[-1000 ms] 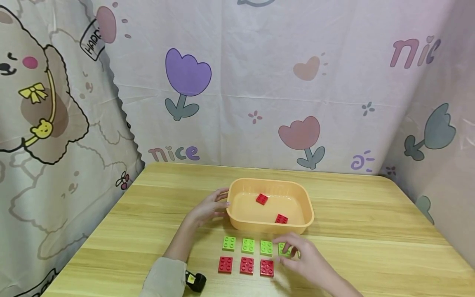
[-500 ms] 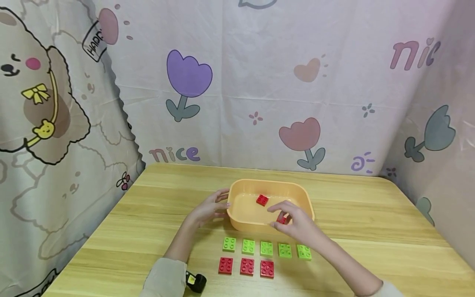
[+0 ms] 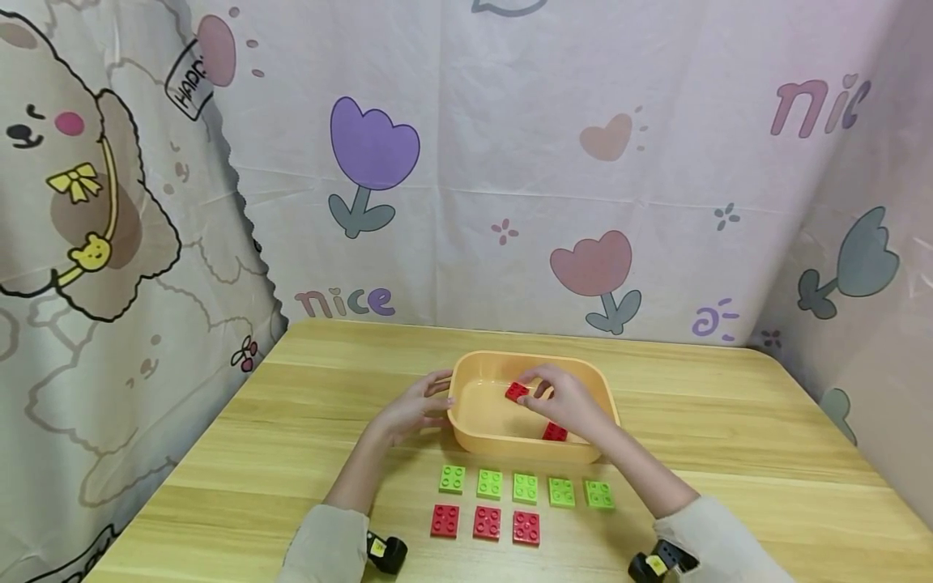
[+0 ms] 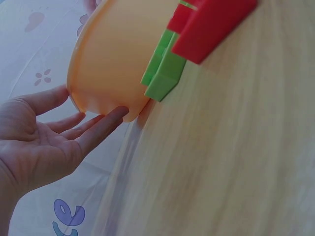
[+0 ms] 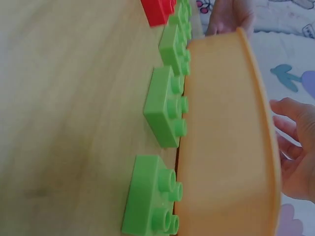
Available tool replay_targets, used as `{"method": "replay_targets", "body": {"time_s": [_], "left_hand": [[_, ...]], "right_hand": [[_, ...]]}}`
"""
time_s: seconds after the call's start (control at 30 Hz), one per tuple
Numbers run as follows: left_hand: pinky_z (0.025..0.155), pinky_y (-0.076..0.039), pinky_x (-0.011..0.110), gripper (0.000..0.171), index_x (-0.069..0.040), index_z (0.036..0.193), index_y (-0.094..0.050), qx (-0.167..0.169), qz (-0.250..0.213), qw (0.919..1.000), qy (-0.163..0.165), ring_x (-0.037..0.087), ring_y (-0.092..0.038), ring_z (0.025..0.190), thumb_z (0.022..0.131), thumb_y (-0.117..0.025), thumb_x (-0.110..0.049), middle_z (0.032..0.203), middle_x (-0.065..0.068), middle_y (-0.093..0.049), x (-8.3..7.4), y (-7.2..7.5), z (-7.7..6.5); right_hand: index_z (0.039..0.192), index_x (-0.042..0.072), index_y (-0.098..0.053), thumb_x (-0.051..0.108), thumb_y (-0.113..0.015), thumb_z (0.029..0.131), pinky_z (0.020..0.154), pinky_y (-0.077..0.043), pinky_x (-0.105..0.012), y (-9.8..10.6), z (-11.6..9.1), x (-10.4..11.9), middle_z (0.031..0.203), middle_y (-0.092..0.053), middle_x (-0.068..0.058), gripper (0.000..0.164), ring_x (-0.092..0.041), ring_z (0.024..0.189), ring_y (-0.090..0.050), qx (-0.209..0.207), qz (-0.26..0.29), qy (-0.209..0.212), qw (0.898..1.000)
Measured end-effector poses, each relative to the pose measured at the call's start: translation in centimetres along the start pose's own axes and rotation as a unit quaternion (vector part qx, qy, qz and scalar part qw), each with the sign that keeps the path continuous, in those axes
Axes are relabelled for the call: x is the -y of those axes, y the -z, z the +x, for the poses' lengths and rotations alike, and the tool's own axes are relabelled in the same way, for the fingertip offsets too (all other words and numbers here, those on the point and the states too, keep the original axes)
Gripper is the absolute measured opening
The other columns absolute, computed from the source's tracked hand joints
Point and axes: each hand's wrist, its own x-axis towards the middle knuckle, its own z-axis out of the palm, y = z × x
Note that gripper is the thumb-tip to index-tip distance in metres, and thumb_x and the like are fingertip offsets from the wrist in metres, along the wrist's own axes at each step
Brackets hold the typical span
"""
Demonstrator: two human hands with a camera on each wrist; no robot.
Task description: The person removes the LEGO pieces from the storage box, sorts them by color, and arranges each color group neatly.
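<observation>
A light orange plastic basket (image 3: 496, 444) stands on the table with two red toy building bricks inside, a far brick (image 3: 517, 392) and a near brick (image 3: 555, 431). My left hand (image 3: 414, 409) rests at the basket's left end. In the left wrist view that hand (image 4: 44, 142) touches the outer wall with fairly straight fingers, the thumb at the rim. My right hand (image 3: 572, 401) reaches into the basket, thumb and bent forefinger apart beside the far brick. The right wrist view hides its fingertips behind the basket wall (image 5: 226, 128).
In front of the basket runs a row of several green bricks (image 3: 525, 487). Nearer the person lie three red bricks (image 3: 487, 523) in a second row. Black wrist devices show at the left cuff (image 3: 386, 554) and right cuff (image 3: 659, 564). A printed curtain (image 3: 466, 267) hangs behind the table.
My right hand has let go of a green brick at the row's right end. It then passed over the near red brick to the far one. The left hand has stayed put.
</observation>
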Motion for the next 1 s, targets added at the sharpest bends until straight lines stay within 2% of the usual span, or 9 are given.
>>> {"method": "replay_targets", "body": {"time_s": [0.17, 0.5, 0.7, 1.0], "left_hand": [[0.090, -0.044, 0.048, 0.058, 0.000, 0.142, -0.022, 0.002, -0.003, 1.0000, 0.003, 0.043, -0.038, 0.121, 0.091, -0.049, 0.000, 0.144, 0.026, -0.021, -0.1, 0.0, -0.1], [0.090, -0.045, 0.047, 0.058, 0.000, 0.142, -0.023, -0.004, -0.002, 1.0000, 0.005, 0.043, -0.039, 0.120, 0.091, -0.050, 0.000, 0.144, 0.027, -0.022, -0.2, -0.2, 0.0], [0.089, -0.045, 0.047, 0.057, -0.001, 0.142, -0.024, -0.008, 0.001, 0.9999, 0.009, 0.043, -0.039, 0.120, 0.091, -0.050, 0.000, 0.144, 0.026, -0.023, -0.2, -0.2, 0.0], [0.090, -0.044, 0.048, 0.057, -0.002, 0.142, -0.025, -0.013, 0.002, 0.9999, 0.007, 0.042, -0.040, 0.119, 0.091, -0.050, 0.000, 0.144, 0.026, -0.023, -0.2, -0.2, -0.1]], "right_hand": [[0.099, -0.001, -0.066, 0.005, -0.071, 0.077, 0.056, -0.048, -0.025, -0.4, 1.3, -1.2, 0.096, -0.064, -0.012, 0.023, -0.017, 0.071, -0.057, 0.002, 0.004, -0.014, 1.000], [0.099, -0.002, -0.067, 0.003, -0.070, 0.077, 0.067, -0.051, -0.030, -1.3, 2.9, -4.1, 0.095, -0.065, -0.011, 0.023, -0.021, 0.075, -0.058, 0.016, 0.014, -0.061, 0.998], [0.097, -0.003, -0.066, 0.001, -0.069, 0.076, 0.072, -0.051, -0.033, -1.6, 3.4, -4.7, 0.093, -0.063, -0.011, 0.021, -0.022, 0.080, -0.057, 0.037, 0.026, -0.071, 0.996], [0.093, -0.002, -0.066, 0.000, -0.071, 0.076, 0.068, -0.049, -0.029, -2.3, 3.6, -5.4, 0.086, -0.061, -0.009, 0.018, -0.018, 0.074, -0.055, 0.050, 0.013, -0.091, 0.995]]}}
